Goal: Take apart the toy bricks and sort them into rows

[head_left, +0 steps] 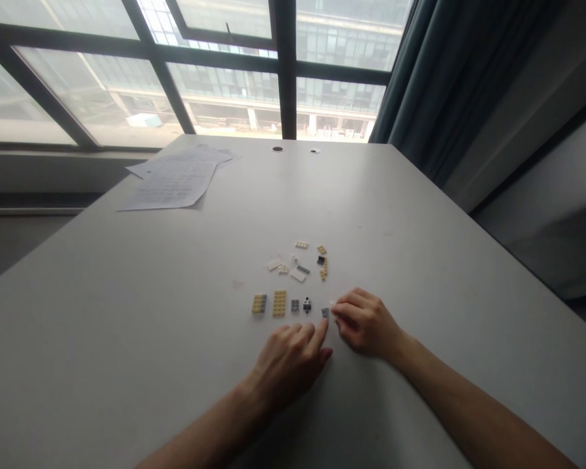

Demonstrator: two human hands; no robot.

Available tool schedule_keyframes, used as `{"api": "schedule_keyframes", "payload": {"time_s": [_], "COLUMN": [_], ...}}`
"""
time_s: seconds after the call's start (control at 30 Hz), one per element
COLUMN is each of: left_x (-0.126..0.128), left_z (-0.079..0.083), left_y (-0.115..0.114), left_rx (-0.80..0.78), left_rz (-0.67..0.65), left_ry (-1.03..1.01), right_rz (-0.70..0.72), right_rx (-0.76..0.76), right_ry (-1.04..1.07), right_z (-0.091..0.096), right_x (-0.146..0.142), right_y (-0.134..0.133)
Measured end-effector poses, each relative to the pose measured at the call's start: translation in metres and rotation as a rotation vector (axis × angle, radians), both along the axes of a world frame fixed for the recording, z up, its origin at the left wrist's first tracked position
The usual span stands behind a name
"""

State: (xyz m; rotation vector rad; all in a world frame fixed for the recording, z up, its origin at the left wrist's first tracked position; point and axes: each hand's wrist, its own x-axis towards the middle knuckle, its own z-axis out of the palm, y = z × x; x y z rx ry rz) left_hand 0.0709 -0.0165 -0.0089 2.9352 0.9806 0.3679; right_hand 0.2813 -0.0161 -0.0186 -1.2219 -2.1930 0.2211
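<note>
My left hand (293,355) rests low over the table, its index finger stretched out to the near end of a small grey toy brick (325,312). The thumb is apart from that finger, and nothing is between them. Just right of the grey brick, my right hand (366,322) pinches a tiny white toy brick (333,304), mostly covered by the fingertips. To the left stand a grey-and-black brick piece (306,305), a dark grey studded brick (295,305), a tan plate brick (279,303) and a tan-and-grey plate piece (259,303), set out in a row.
Behind the row lie loose white bricks (298,275), a grey strip brick (303,269), a black brick (320,260) and several tan bricks (321,249). Printed papers (170,182) lie at the far left of the white table (420,260). A window and a dark curtain (430,85) stand beyond.
</note>
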Motion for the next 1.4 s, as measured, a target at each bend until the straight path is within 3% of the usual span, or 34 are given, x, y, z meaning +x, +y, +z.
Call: {"api": "schedule_keyframes", "payload": {"time_s": [0.3,0.8,1.4], "left_x": [0.0067,0.0039,0.0076], "left_z": [0.0048,0.0049,0.0057], "left_y": [0.0023,0.0062,0.0059], "left_rx": [-0.146,-0.276,-0.294], "left_rz": [0.074,0.149,0.173], "left_ry": [0.083,0.046,0.081], "right_rz": [-0.057,-0.146,-0.227], "right_rx": [-0.022,-0.109,-0.179], "right_ry": [0.003,0.092,-0.033], "right_z": [-0.0009,0.0001,0.0032], "right_x": [-0.0033,-0.0018,-0.007], "right_y": [0.0016,0.0045,0.0086]}}
